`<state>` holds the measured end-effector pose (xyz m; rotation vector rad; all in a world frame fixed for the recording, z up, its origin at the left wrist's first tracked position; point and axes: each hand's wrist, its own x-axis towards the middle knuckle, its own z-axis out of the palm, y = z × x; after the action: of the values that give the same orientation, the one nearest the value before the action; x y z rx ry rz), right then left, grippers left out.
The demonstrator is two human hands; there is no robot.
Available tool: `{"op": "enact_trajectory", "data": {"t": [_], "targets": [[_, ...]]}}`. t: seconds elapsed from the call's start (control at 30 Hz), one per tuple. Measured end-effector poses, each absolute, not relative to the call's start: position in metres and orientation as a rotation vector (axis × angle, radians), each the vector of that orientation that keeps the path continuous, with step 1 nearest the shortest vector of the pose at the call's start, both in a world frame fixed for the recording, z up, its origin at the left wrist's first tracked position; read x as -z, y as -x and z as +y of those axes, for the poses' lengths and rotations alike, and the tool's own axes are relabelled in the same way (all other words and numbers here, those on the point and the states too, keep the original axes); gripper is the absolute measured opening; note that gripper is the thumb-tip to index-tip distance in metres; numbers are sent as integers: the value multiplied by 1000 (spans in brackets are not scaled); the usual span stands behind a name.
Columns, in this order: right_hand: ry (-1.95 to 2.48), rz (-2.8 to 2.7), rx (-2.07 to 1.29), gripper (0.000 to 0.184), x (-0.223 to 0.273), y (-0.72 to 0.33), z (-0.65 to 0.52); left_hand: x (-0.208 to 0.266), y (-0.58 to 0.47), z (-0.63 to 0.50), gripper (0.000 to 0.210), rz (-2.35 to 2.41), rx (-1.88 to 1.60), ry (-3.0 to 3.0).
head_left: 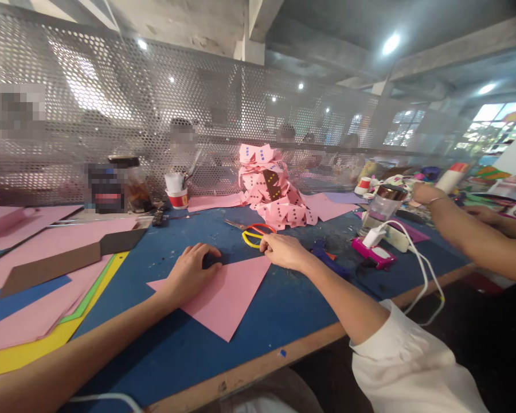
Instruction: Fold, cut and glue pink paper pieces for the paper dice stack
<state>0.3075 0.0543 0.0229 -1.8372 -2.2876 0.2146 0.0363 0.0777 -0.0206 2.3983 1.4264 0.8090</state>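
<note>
A pink sheet of paper [227,298] lies on the blue tabletop with one corner pointing towards me. My left hand [193,272] rests on its left part, thumb and forefinger apart, holding nothing. At the sheet's far right corner is my right hand [284,251], its fingers curled together; what is under the fingertips is hidden. Right against those fingertips lie scissors [253,234] with red and yellow handles, blades pointing away to the left. Behind them stands a pink folded-paper model [269,192] with rows of dark dots.
Stacked coloured sheets [81,287] and brown strips [51,269] lie at left. A paper cup [178,195] and a dark-filled jar [138,192] stand by the perforated screen. At right are a magenta device [373,254] with white cable, a clear jar [382,206] and another person's arm [468,226].
</note>
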Motion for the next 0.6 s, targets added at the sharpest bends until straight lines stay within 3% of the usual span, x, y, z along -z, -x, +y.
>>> {"op": "enact_trajectory", "data": {"t": [0.3, 0.6], "targets": [[1798, -2343, -161, 27, -22, -319, 56, 20, -36, 78, 25, 1417, -812, -2404], [1538, -2347, -163, 20, -22, -297, 47, 19, -36, 77, 17, 1324, -800, -2487]]}}
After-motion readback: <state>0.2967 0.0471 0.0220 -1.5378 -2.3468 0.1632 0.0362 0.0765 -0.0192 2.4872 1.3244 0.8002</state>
